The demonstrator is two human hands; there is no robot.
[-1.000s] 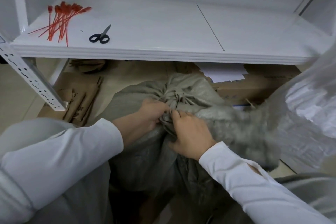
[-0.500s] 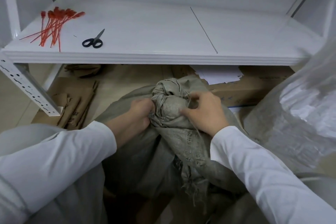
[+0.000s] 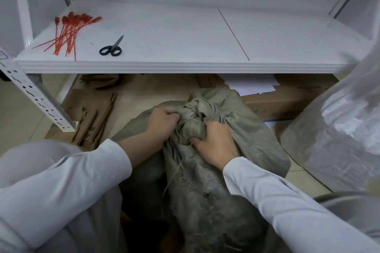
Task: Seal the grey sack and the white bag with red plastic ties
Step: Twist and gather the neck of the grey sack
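Observation:
The grey sack [image 3: 205, 187] stands on the floor between my knees, its top twisted into a knotted bunch. My left hand [image 3: 162, 121] grips the left side of the bunch. My right hand [image 3: 216, 144] clamps the bunch from the right and below. Loose threads hang down from the neck. The white bag [image 3: 337, 129] stands at the right, beside the sack and apart from both hands. A bundle of red plastic ties [image 3: 68, 34] lies on the left end of the white shelf [image 3: 185, 65], out of either hand.
Black scissors [image 3: 112, 48] lie on the shelf next to the ties. A perforated white shelf post [image 3: 39, 100] slants down at the left. Flattened cardboard [image 3: 92, 121] and a cardboard box [image 3: 287, 102] with white papers [image 3: 250, 86] lie under the shelf.
My right hand has dropped from the top right of the bunched neck to grip it lower down. My left hand keeps its hold on the left side.

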